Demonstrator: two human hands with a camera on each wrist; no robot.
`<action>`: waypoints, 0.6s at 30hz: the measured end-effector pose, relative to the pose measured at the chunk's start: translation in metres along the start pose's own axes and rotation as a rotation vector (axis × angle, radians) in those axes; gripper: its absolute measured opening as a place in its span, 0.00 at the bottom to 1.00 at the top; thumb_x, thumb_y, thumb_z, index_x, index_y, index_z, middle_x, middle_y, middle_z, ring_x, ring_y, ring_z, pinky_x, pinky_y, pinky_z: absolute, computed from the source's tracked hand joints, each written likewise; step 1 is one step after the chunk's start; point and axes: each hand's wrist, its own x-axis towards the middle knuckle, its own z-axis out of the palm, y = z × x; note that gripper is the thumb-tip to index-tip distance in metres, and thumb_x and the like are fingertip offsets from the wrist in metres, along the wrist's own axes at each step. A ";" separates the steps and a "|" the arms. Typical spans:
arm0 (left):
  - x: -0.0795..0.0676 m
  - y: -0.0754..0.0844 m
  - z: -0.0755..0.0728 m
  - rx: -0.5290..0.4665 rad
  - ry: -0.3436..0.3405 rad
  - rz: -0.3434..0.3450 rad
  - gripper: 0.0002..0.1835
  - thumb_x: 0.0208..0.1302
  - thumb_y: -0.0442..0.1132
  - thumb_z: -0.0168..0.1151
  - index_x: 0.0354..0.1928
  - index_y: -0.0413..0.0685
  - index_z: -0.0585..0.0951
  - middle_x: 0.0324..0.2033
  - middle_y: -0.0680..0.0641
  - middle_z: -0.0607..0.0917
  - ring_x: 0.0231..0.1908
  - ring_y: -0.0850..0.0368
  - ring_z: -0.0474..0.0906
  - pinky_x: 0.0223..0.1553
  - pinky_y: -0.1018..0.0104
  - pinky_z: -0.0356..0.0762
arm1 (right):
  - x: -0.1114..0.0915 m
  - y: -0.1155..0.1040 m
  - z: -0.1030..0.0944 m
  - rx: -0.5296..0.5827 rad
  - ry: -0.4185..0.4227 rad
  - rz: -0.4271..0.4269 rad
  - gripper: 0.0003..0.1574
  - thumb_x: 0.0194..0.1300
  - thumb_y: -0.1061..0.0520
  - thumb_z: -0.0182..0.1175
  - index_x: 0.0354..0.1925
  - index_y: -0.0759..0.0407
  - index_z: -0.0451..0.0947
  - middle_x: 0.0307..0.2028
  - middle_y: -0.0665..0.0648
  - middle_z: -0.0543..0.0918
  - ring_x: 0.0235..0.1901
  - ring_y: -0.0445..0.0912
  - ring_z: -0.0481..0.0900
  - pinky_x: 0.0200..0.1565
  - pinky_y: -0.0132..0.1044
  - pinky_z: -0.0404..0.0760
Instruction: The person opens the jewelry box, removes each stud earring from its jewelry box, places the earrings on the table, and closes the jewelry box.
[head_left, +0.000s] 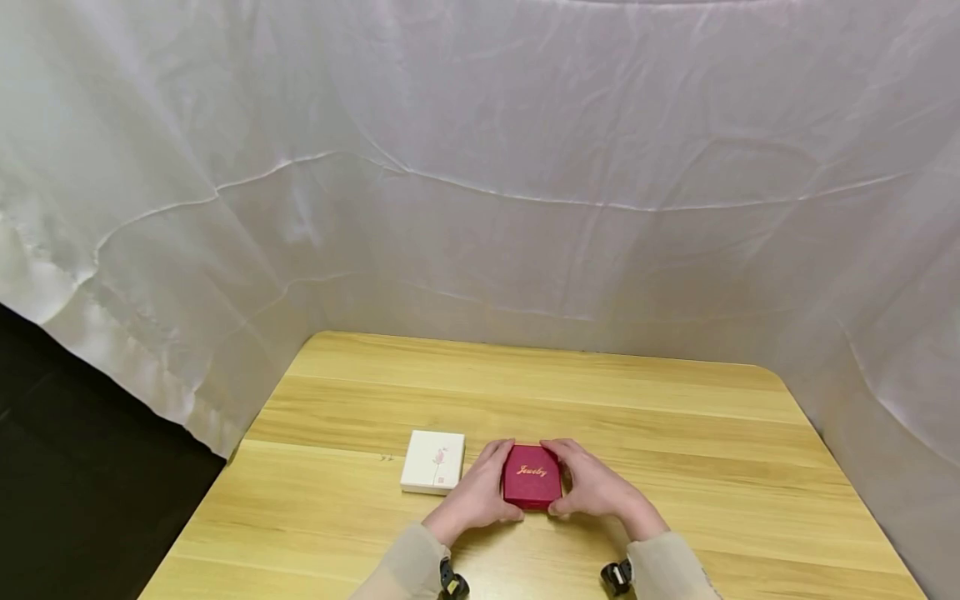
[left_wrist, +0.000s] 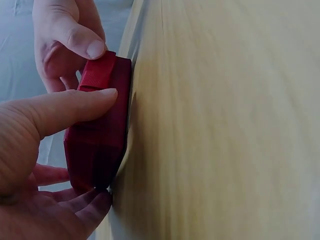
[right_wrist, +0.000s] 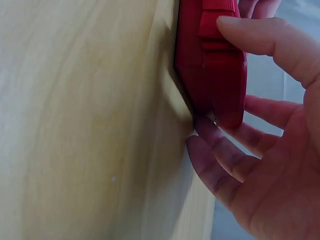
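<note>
the left hand and right hand grasp the red jewelry box between them, one at each side, thumbs on its near face and fingers bent round its sides. that mirrored hold likely keeps the box square and steady, while leaving the gold script on its lid uncovered and facing up. the box is toward the near part of the wooden table, in easy reach of both arms; whether its base rests fully on the wood or is slightly raised, i cannot tell. a red ribbon bow shows on the near face, where the thumbs press. just beside the left hand, the white flower-print box lies flat on the table, its spacing from the red one probably giving those fingers room.
</note>
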 end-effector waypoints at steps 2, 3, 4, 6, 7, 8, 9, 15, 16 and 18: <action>0.000 0.000 0.000 0.005 0.007 0.004 0.58 0.38 0.38 0.82 0.72 0.34 0.59 0.66 0.37 0.66 0.62 0.42 0.68 0.63 0.52 0.68 | 0.001 -0.001 0.001 -0.003 -0.003 0.008 0.62 0.37 0.58 0.80 0.69 0.70 0.62 0.62 0.65 0.70 0.58 0.59 0.71 0.59 0.60 0.69; 0.000 0.000 -0.001 0.007 0.010 0.005 0.58 0.38 0.39 0.82 0.72 0.34 0.60 0.66 0.37 0.66 0.62 0.42 0.68 0.63 0.52 0.68 | 0.001 -0.002 0.001 -0.004 -0.002 0.014 0.63 0.37 0.58 0.80 0.69 0.70 0.62 0.62 0.65 0.70 0.58 0.60 0.71 0.59 0.61 0.70; 0.000 0.000 -0.001 0.009 0.013 0.008 0.57 0.38 0.38 0.82 0.71 0.34 0.60 0.65 0.37 0.66 0.61 0.43 0.69 0.63 0.52 0.68 | 0.002 -0.002 0.002 -0.008 -0.004 0.023 0.64 0.37 0.57 0.81 0.69 0.69 0.61 0.62 0.65 0.70 0.58 0.60 0.71 0.59 0.61 0.70; 0.000 0.001 -0.001 0.012 0.016 0.010 0.57 0.39 0.39 0.82 0.71 0.34 0.60 0.65 0.37 0.67 0.61 0.43 0.69 0.63 0.52 0.69 | 0.003 -0.003 0.003 -0.008 0.000 0.038 0.64 0.36 0.56 0.81 0.69 0.69 0.62 0.62 0.64 0.71 0.58 0.59 0.72 0.59 0.60 0.70; 0.000 0.001 -0.001 0.015 0.016 0.009 0.57 0.39 0.39 0.82 0.71 0.34 0.60 0.65 0.37 0.67 0.61 0.43 0.70 0.63 0.52 0.69 | 0.003 -0.004 0.003 -0.010 0.004 0.044 0.64 0.36 0.56 0.82 0.69 0.69 0.63 0.61 0.64 0.71 0.57 0.58 0.72 0.58 0.60 0.71; 0.000 0.000 -0.001 0.016 0.015 0.008 0.57 0.39 0.39 0.82 0.71 0.34 0.60 0.64 0.37 0.67 0.60 0.43 0.70 0.62 0.52 0.69 | 0.004 -0.004 0.003 -0.015 0.005 0.047 0.63 0.37 0.56 0.82 0.68 0.69 0.63 0.60 0.63 0.72 0.56 0.58 0.73 0.58 0.59 0.71; 0.000 0.000 -0.001 0.017 0.015 0.007 0.57 0.39 0.39 0.82 0.71 0.34 0.60 0.64 0.37 0.68 0.60 0.43 0.70 0.62 0.52 0.69 | 0.005 -0.004 0.003 -0.019 0.009 0.048 0.63 0.36 0.56 0.82 0.68 0.70 0.64 0.59 0.62 0.73 0.55 0.57 0.73 0.57 0.59 0.72; 0.001 0.000 -0.001 -0.002 0.012 -0.016 0.58 0.38 0.39 0.83 0.72 0.36 0.60 0.63 0.36 0.69 0.58 0.42 0.71 0.61 0.49 0.70 | 0.007 -0.003 0.003 -0.050 0.019 0.034 0.59 0.35 0.56 0.83 0.65 0.69 0.67 0.54 0.58 0.76 0.50 0.53 0.75 0.54 0.56 0.74; 0.001 0.000 -0.002 -0.007 0.012 -0.021 0.58 0.37 0.39 0.83 0.72 0.36 0.61 0.63 0.37 0.69 0.58 0.43 0.72 0.61 0.49 0.70 | 0.007 -0.003 0.003 -0.053 0.020 0.033 0.59 0.34 0.56 0.83 0.64 0.68 0.68 0.53 0.57 0.76 0.50 0.52 0.75 0.54 0.55 0.75; 0.002 0.000 -0.002 -0.014 0.012 -0.025 0.58 0.37 0.39 0.83 0.72 0.36 0.61 0.62 0.37 0.70 0.58 0.43 0.72 0.61 0.49 0.70 | 0.007 -0.002 0.004 -0.057 0.025 0.029 0.58 0.33 0.56 0.83 0.63 0.68 0.69 0.53 0.57 0.76 0.50 0.52 0.75 0.54 0.55 0.75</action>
